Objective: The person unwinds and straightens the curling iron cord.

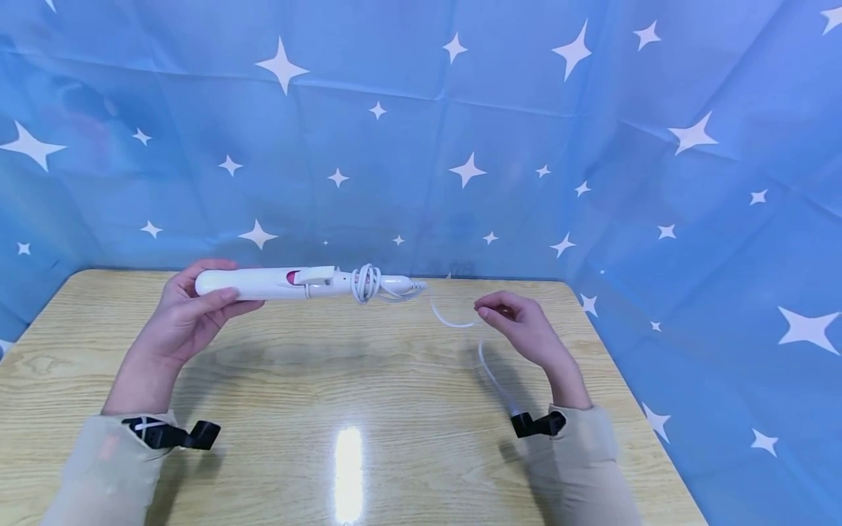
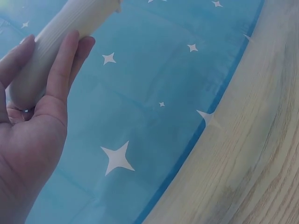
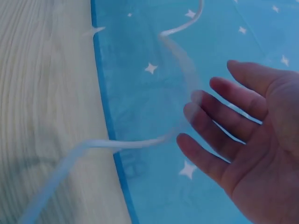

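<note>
Wand (image 1: 270,283), white: one, held lengthwise above the far part of the bench (image 1: 276,438), its rounded end to the left. Fitted with a lever (image 1: 317,275) and a small red part beside it.

Left hand (image 1: 191,314): grip closed about the rounded end, thumb on one side, fingers on the other.

Cord (image 1: 452,324), white: partly wound in a coil (image 1: 366,283) round the wand's narrower right portion; the remainder ran loose past the right hand, blurred in places.

Right hand (image 1: 522,329): grip loose, fingers gently bent and apart, nothing held; cord just beside the fingertips, contact uncertain.

Also listed: blue backdrop (image 1: 395,201) with white stars, behind the bench; two pale sleeves (image 1: 108,460); a black mount (image 1: 202,435) at each wrist.
</note>
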The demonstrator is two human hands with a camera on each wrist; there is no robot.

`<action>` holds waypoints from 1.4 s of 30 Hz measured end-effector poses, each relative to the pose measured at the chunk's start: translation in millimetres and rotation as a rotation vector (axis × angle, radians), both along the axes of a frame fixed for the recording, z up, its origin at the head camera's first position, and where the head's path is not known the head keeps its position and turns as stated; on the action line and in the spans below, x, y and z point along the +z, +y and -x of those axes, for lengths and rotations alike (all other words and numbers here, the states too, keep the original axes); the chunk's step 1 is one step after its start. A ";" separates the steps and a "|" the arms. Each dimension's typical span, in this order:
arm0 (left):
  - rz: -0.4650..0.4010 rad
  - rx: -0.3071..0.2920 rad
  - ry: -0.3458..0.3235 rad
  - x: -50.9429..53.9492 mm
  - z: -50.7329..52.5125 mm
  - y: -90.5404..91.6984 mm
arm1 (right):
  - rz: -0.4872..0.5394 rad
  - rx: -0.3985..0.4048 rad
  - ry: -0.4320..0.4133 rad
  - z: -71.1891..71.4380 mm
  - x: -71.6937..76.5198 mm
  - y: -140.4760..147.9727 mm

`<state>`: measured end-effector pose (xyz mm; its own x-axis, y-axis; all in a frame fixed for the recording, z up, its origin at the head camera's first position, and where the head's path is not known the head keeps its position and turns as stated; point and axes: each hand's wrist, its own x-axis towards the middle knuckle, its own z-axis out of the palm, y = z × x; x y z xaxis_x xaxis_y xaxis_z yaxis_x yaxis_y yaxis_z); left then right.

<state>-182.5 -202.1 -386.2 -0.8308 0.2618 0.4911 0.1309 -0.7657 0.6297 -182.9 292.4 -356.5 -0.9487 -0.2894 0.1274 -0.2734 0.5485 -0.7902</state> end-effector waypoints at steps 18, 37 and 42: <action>0.096 0.006 0.018 1.1 -2.1 0.1 | 0.538 0.244 0.006 26.8 -7.4 -75.4; 0.098 -0.023 0.048 0.8 -2.0 -1.2 | 0.485 0.214 -0.093 36.9 -25.8 -87.9; 0.106 -0.009 0.026 -0.3 -2.4 -2.1 | 0.591 0.276 -0.118 35.4 -25.4 -81.7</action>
<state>-180.1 -204.2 -386.4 -0.8157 0.3209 0.4813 0.1416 -0.6960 0.7039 -218.3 210.7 -382.0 -0.8668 -0.4374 0.2392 -0.2350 -0.0647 -0.9698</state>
